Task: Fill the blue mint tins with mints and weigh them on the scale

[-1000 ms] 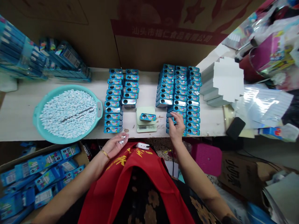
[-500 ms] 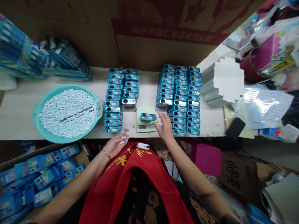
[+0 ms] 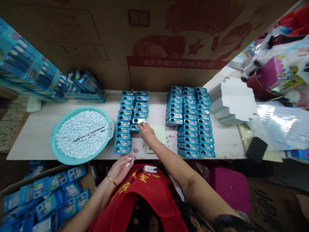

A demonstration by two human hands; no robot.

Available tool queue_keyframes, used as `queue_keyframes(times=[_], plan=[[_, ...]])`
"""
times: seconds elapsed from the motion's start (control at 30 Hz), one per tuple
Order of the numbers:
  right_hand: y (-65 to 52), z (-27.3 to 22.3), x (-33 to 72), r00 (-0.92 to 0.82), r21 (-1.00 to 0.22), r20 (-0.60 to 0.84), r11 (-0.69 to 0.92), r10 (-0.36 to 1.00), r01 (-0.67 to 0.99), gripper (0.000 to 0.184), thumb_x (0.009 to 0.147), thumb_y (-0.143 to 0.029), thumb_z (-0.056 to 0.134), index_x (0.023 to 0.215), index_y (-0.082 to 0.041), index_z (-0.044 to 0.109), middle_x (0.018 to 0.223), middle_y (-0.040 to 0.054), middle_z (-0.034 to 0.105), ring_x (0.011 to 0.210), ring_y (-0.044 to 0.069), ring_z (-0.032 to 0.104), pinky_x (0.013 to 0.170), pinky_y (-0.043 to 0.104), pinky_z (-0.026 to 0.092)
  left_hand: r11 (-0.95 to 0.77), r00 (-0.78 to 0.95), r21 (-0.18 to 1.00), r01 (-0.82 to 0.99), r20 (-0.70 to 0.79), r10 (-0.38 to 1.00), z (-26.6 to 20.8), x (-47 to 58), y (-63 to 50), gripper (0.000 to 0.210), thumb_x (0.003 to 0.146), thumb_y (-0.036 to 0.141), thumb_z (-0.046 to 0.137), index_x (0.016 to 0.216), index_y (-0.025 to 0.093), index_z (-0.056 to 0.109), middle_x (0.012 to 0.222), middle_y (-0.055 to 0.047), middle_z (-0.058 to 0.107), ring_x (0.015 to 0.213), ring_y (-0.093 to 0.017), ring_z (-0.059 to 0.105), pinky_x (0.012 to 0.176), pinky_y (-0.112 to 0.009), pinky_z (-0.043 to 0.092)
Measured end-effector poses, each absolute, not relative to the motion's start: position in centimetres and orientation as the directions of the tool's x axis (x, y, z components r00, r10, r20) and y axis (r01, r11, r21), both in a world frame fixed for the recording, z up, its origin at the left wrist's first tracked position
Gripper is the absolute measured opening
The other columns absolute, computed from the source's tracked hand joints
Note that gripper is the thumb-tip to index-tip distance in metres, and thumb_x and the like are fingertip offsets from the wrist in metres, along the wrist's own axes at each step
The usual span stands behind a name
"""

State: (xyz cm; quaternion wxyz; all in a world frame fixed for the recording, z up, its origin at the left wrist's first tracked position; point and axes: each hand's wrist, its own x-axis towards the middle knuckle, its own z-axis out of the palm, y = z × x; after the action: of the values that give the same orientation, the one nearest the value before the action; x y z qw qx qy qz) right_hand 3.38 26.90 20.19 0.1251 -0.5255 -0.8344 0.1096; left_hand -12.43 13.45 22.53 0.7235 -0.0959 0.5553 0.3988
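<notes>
My left hand (image 3: pixel 120 168) is cupped palm up at the table's front edge, with a few small white candies (image 3: pixel 127 163) in it. My right hand (image 3: pixel 147 132) has its fingers closed on a small blue candy box (image 3: pixel 135 128) at the front end of a short row of like boxes. A longer row of blue boxes (image 3: pixel 122 137) stands just left of it. Under my right forearm is a pale green scale (image 3: pixel 159 133), partly hidden, with no box visible on it. A turquoise basin (image 3: pixel 54 149) full of pale candies sits to the left, a dark thin stick lying on top.
Three more rows of blue boxes (image 3: pixel 190 129) stand right of the scale. Beyond them are stacked white cartons (image 3: pixel 238 100) and a black phone-like object (image 3: pixel 257 150). A large cardboard box (image 3: pixel 113 64) walls off the back. Below left, an open carton holds blue packets (image 3: pixel 48 206).
My right hand has carried the blue box from the scale leftward to the front of the short row. My left hand still holds the candies. The view has tilted up slightly.
</notes>
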Motion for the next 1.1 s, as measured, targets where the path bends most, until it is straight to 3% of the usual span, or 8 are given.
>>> queue_keyframes(times=[0.13,0.23,0.3,0.47,0.63,0.83,0.97,1.1], plan=[[26.2,20.3,9.1,-0.355,-0.272,0.129,0.377,0.926,0.885,0.029,0.083,-0.020,0.044,0.112,-0.019,0.051,0.110,0.0079,0.050,0.096,0.021,0.041,0.078,0.033,0.039,0.676,0.054,0.308,-0.669,-0.888,0.458,22.3,-12.9,13.3,0.029,0.071,-0.005,0.049,0.095,0.007,0.059,0.093,-0.015,0.064,0.087,-0.018,0.062,0.074,-0.021,0.052],[26.4,20.5,15.1,-0.087,-0.190,0.201,0.126,0.976,0.974,0.023,0.083,-0.020,0.045,0.102,-0.018,0.057,0.106,0.0113,0.051,0.096,0.024,0.039,0.077,0.039,0.035,0.685,0.050,0.300,-0.664,-0.896,0.441,21.9,-13.1,13.4,0.030,0.071,-0.005,0.049,0.096,0.008,0.058,0.091,-0.014,0.065,0.086,-0.017,0.062,0.072,-0.021,0.053],[27.2,20.2,18.1,-0.046,-0.128,0.198,0.072,0.979,0.989,0.019,0.081,-0.022,0.048,0.095,-0.019,0.060,0.104,0.0112,0.052,0.092,0.024,0.040,0.073,0.038,0.034,0.685,0.054,0.297,-0.665,-0.896,0.441,21.7,-13.0,13.6,0.033,0.071,-0.005,0.048,0.098,0.010,0.058,0.091,-0.013,0.065,0.086,-0.018,0.062,0.072,-0.021,0.053],[28.1,20.6,20.3,-0.201,-0.022,0.156,0.207,0.967,0.978,0.016,0.081,-0.017,0.047,0.075,-0.019,0.062,0.106,0.0099,0.052,0.092,0.023,0.040,0.071,0.036,0.031,0.676,0.086,0.297,-0.674,-0.878,0.471,22.2,-11.9,14.1,0.033,0.070,-0.006,0.049,0.097,0.009,0.058,0.090,-0.013,0.065,0.088,-0.018,0.062,0.074,-0.022,0.052],[24.9,24.2,17.7,-0.418,0.020,0.157,0.420,0.895,0.907,0.018,0.081,-0.015,0.043,0.084,-0.020,0.061,0.118,0.0082,0.046,0.102,0.025,0.037,0.081,0.039,0.028,0.694,0.121,0.274,-0.666,-0.878,0.462,22.4,-10.9,14.2,0.030,0.070,-0.006,0.049,0.093,0.009,0.059,0.087,-0.012,0.065,0.087,-0.018,0.062,0.073,-0.022,0.052],[22.4,24.2,12.3,-0.548,-0.086,-0.017,0.545,0.836,0.834,0.021,0.079,-0.011,0.044,0.088,-0.020,0.061,0.100,0.0102,0.054,0.086,0.022,0.045,0.073,0.037,0.033,0.724,0.173,0.288,-0.627,-0.854,0.490,22.4,-9.7,14.7,0.026,0.068,-0.005,0.053,0.089,0.009,0.060,0.088,-0.013,0.065,0.085,-0.017,0.062,0.073,-0.022,0.052],[21.6,23.6,13.3,-0.481,-0.222,0.063,0.482,0.874,0.847,0.025,0.081,-0.024,0.049,0.105,-0.022,0.056,0.111,0.0084,0.054,0.094,0.022,0.047,0.078,0.037,0.035,0.713,0.167,0.287,-0.640,-0.854,0.493,22.6,-10.1,14.7,0.026,0.069,-0.005,0.051,0.089,0.009,0.061,0.088,-0.013,0.065,0.084,-0.017,0.062,0.072,-0.022,0.052],[20.9,23.2,17.0,-0.250,-0.439,0.183,0.306,0.951,0.845,0.029,0.083,-0.031,0.047,0.109,-0.021,0.055,0.109,0.0078,0.057,0.099,0.021,0.049,0.083,0.037,0.038,0.681,0.143,0.260,-0.684,-0.868,0.475,22.6,-11.0,14.5,0.024,0.071,-0.003,0.049,0.089,0.006,0.060,0.089,-0.015,0.064,0.084,-0.018,0.063,0.072,-0.023,0.053]])
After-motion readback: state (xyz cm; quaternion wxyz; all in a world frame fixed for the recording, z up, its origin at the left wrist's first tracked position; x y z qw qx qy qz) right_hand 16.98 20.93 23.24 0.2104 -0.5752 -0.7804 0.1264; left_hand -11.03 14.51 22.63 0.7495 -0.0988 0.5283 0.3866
